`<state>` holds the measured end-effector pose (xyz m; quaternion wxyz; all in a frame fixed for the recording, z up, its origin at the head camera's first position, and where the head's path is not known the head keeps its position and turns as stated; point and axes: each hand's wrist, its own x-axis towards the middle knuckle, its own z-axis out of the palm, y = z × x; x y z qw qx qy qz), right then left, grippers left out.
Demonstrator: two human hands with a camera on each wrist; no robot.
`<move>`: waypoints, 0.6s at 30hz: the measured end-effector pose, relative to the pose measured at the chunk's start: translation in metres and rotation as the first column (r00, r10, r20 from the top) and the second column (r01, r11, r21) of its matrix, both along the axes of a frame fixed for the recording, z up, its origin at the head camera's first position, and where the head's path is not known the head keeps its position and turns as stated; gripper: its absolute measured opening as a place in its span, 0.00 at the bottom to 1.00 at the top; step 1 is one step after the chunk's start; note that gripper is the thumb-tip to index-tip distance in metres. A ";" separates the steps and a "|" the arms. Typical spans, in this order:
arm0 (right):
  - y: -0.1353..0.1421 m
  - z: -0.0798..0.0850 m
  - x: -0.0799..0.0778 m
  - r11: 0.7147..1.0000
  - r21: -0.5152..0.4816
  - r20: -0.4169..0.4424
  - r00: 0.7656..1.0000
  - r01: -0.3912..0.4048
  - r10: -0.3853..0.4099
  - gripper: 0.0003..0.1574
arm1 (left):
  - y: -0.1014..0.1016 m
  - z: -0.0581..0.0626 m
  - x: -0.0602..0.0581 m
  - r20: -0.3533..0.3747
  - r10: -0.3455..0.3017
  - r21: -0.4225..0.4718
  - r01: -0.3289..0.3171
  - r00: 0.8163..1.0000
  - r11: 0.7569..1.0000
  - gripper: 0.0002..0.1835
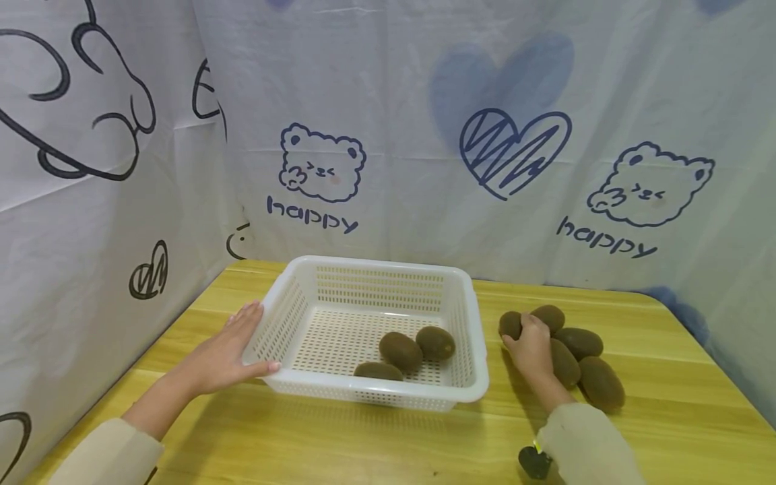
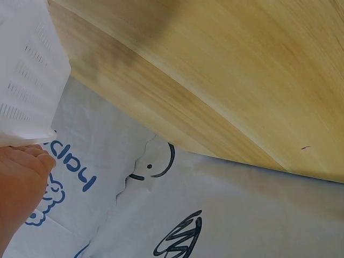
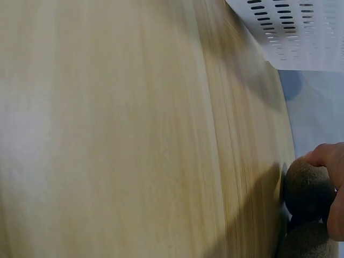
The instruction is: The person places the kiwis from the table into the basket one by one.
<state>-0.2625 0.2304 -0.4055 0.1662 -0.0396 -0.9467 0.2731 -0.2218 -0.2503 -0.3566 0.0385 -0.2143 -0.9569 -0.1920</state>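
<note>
Right hand (image 1: 532,350) holds a kiwi (image 1: 509,325) between curled fingers and thumb, right of frame centre; left hand (image 1: 227,353), fingers spread, steadies basket (image 1: 424,391); light pinch likely prevents bruising.

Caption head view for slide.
Left hand against a white perforated basket holding three kiwifruit; right hand gripping another kiwifruit outside it.

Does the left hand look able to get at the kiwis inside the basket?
Probably yes: the basket is open on top and nothing covers the kiwis, though the left hand would first have to leave the basket's side.
</note>
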 end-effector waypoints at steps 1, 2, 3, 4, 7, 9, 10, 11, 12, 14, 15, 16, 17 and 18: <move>0.000 0.000 0.000 1.000 -0.002 0.004 1.000 0.001 -0.001 0.35 | 0.000 0.000 0.000 0.001 0.000 0.001 0.000 1.000 1.000 0.56; 0.000 0.000 0.000 1.000 -0.002 0.008 1.000 0.000 0.000 0.35 | 0.000 0.000 0.000 0.001 0.000 0.002 0.000 1.000 1.000 0.56; 0.000 0.000 0.000 1.000 -0.004 0.013 1.000 -0.001 0.001 0.36 | 0.000 0.000 0.001 0.002 0.000 0.003 0.000 1.000 1.000 0.56; 0.001 0.000 0.000 1.000 -0.008 0.016 1.000 0.000 0.000 0.36 | 0.000 0.000 0.001 0.002 0.000 0.003 0.000 1.000 1.000 0.56; 0.002 -0.001 0.000 1.000 -0.011 0.023 1.000 -0.005 0.006 0.36 | 0.000 0.001 0.001 0.001 0.000 0.003 0.000 1.000 1.000 0.56; 0.002 -0.002 0.000 1.000 -0.014 0.018 1.000 -0.016 0.016 0.36 | 0.000 0.001 0.001 -0.001 0.000 0.002 0.000 1.000 1.000 0.56; 0.002 -0.002 -0.001 1.000 -0.016 0.015 1.000 -0.021 0.022 0.36 | 0.001 0.001 0.001 -0.001 0.000 0.002 0.000 1.000 1.000 0.56; 0.003 -0.002 -0.001 0.999 -0.017 0.011 1.000 -0.029 0.029 0.35 | 0.001 0.001 0.001 -0.002 0.000 0.002 0.000 1.000 1.000 0.56; 0.003 -0.003 -0.001 0.999 -0.021 0.008 0.999 -0.038 0.038 0.35 | 0.001 0.001 0.001 -0.003 0.000 0.001 0.000 1.000 1.000 0.56; 0.004 -0.003 -0.001 0.998 -0.032 0.004 0.998 -0.059 0.059 0.35 | 0.001 0.001 0.001 -0.005 -0.001 0.002 0.001 1.000 1.000 0.56; 0.004 -0.004 -0.001 0.997 -0.041 0.007 0.998 -0.068 0.069 0.35 | 0.001 0.001 0.001 -0.005 -0.001 0.002 0.001 1.000 1.000 0.56; 0.005 -0.004 -0.001 0.996 -0.044 0.011 0.997 -0.079 0.080 0.35 | 0.000 0.001 0.001 -0.005 -0.001 0.001 0.001 1.000 1.000 0.56; 0.005 -0.005 -0.001 0.995 -0.046 0.017 0.996 -0.090 0.090 0.35 | 0.000 0.001 0.001 -0.005 0.000 0.000 0.000 1.000 1.000 0.56; 0.006 -0.006 -0.002 0.994 -0.051 0.024 0.995 -0.100 0.101 0.35 | 0.000 0.001 0.001 -0.005 0.000 0.000 0.000 1.000 1.000 0.56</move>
